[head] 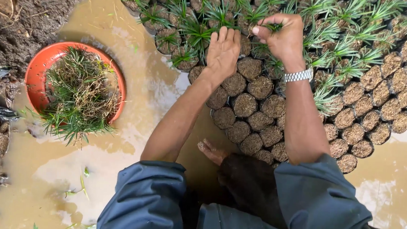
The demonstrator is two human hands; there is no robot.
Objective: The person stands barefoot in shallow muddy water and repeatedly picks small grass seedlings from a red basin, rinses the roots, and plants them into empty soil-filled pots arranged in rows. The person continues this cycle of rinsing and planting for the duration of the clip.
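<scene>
The left hand point(223, 51) lies flat, palm down and fingers together, on top of a small soil-filled pot point(249, 68) at the near edge of the planted rows, gripping nothing. Just right of it, the right hand point(282, 38), with a metal wristwatch point(298, 76) on its wrist, is closed in a pinch on a green seedling point(274, 26), whose leaves poke out between thumb and fingers; the base of the seedling is hidden, so whether it sits in soil already is hard to say. Farther away stand pots with green seedlings point(197, 30), nearer ones hold bare soil point(257, 121). To the left, on muddy water point(145, 94), an orange basin point(36, 72) holds a heap of loose seedlings point(80, 94). A bare foot point(211, 152) shows near the pots.
</scene>
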